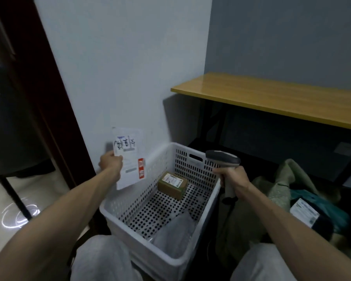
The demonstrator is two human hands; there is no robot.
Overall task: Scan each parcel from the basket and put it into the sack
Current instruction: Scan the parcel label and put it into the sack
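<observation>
Parcel, print blurred, pinched in left hand; right hand grips scanner.

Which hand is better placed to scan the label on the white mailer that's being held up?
The right hand. It already grips the barcode scanner, while the left hand is busy holding the white mailer, label side towards the camera.

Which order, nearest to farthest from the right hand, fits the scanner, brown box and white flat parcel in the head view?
1. scanner: gripped in the right hand.
2. brown box: inside the basket, to its left.
3. white flat parcel: in the left hand, past the basket's left wall.
</observation>
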